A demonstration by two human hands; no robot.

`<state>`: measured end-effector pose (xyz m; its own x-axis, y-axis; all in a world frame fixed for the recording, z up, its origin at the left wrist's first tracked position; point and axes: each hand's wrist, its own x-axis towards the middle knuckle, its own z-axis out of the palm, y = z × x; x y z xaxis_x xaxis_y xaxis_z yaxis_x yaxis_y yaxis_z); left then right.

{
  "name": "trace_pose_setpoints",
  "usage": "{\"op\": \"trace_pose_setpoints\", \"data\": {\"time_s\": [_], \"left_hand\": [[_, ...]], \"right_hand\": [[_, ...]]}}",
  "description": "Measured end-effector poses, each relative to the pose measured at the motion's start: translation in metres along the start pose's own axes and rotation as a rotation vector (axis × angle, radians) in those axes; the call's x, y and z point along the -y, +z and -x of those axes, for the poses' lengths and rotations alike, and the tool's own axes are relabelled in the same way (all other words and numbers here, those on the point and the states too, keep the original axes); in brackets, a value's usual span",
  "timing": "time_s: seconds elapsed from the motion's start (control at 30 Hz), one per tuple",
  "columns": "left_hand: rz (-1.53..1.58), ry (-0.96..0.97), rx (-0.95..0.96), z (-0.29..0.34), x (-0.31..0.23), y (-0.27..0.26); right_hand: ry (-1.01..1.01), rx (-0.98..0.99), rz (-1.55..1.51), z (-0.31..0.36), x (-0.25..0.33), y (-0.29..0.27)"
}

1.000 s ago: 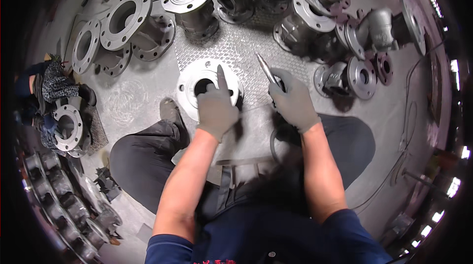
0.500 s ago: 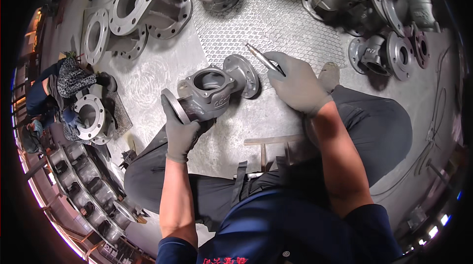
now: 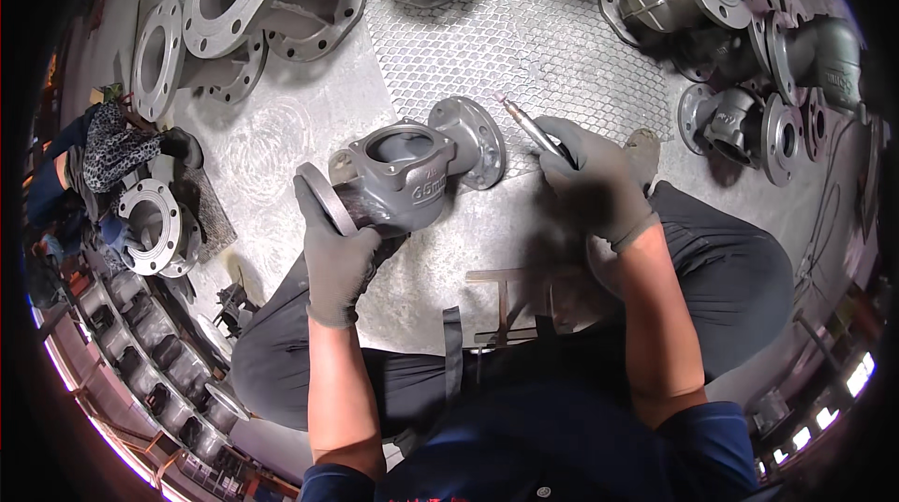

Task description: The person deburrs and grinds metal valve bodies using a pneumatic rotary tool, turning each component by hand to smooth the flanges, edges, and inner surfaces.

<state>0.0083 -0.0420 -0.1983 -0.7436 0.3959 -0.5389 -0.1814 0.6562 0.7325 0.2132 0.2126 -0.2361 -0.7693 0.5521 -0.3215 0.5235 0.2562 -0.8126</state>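
A grey cast-metal valve body (image 3: 412,185) with round flanges at both ends and an open top port stands in front of me. My left hand (image 3: 335,263), in a grey glove, is closed round its left flange, thumb at the flange's lower edge. In my gloved right hand (image 3: 599,179) is a slim metal pen-shaped tool (image 3: 534,134), its narrow tip pointing up and left. The tool is apart from the valve body, to the right of its far flange. The fingers under the tool are partly hidden.
Large flanged castings (image 3: 229,1) stand at the far left, and more flanged pipe pieces (image 3: 730,123) crowd the right. Diamond-pattern mesh (image 3: 449,43) covers the floor ahead. At left, a person (image 3: 122,146) crouches by a flanged casting (image 3: 154,226), near rows of castings (image 3: 154,352).
My right hand with the pen-shaped tool has moved slightly right and down. The view has shifted a little; my left hand keeps its hold on the valve body.
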Motion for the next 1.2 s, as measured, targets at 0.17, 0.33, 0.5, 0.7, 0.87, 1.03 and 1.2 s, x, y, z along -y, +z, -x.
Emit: {"op": "trace_pose_setpoints", "data": {"time_s": [0.17, 0.33, 0.5, 0.7, 0.87, 1.03, 1.2], "left_hand": [[0.041, 0.017, -0.03, 0.003, 0.008, 0.008], [-0.423, 0.591, -0.085, 0.013, 0.036, 0.015], [-0.529, 0.39, -0.04, 0.017, 0.055, 0.003], [-0.409, 0.472, -0.103, 0.012, 0.048, 0.01], [-0.446, 0.458, -0.135, 0.012, 0.044, 0.016], [-0.441, 0.449, -0.125, 0.011, 0.038, 0.02], [-0.391, 0.247, -0.098, 0.007, 0.019, 0.019]], "right_hand": [[0.038, -0.019, -0.004, 0.005, -0.014, -0.002], [0.122, -0.046, -0.007, 0.008, -0.019, -0.007], [0.124, 0.025, 0.088, 0.01, -0.023, -0.004], [0.142, 0.189, 0.092, 0.005, -0.034, 0.047], [0.198, 0.17, 0.157, -0.007, -0.05, 0.093], [0.265, 0.129, 0.171, -0.004, -0.06, 0.11], [0.299, 0.147, 0.121, -0.01, -0.05, 0.101]]}}
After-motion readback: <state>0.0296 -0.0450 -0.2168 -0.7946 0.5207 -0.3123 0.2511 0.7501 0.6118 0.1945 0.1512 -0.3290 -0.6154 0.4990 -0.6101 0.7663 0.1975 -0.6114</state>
